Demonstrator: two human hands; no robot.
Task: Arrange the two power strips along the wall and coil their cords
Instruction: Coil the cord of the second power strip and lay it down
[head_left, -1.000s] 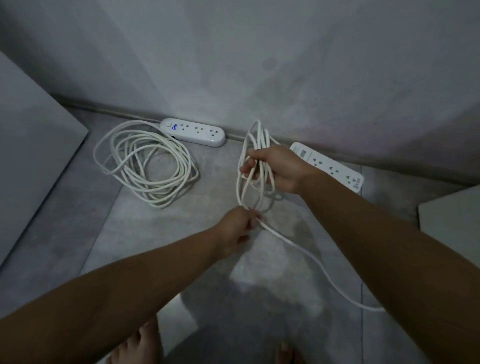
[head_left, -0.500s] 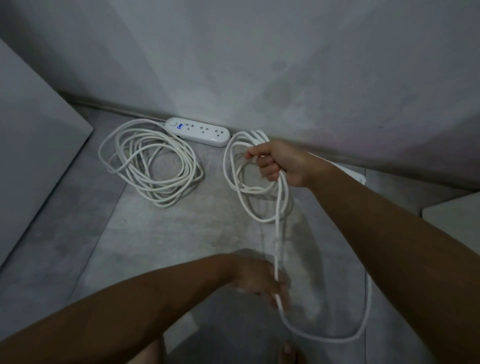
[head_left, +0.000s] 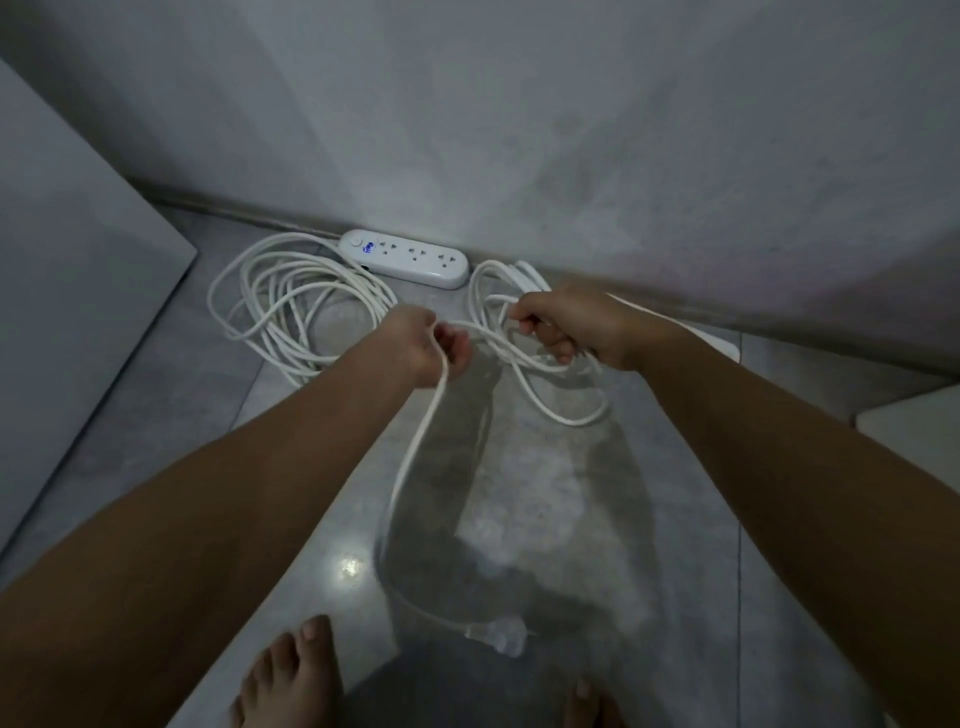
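2 power strips are the job, and 1 of them looks finished: at the left, the first cord (head_left: 291, 306) lies in a loose round coil on the floor (head_left: 156, 415), just beside the first power strip (head_left: 410, 258), which sits flat against the foot of the wall (head_left: 571, 130) with a small blue light showing. Moving right, the left hand (head_left: 421, 345) is closed in a fist around the second cord (head_left: 524, 358), pinching 1 strand that runs across to the other hand and also trails down toward the person's bare feet, where the plug (head_left: 501, 635) rests on the floor. The right hand (head_left: 571, 327) is curled shut around a bundle of several gathered loops, which hang below and spill out above the fingers. Behind that forearm only a pale corner of the second power strip (head_left: 724, 345) shows near the wall, so I cannot tell whether it lies straight along it. By my reading the task is well past half: the remaining tail of cord with the plug has to be wound into the bundle, the bundle laid down beside its strip, and that strip checked against the wall.
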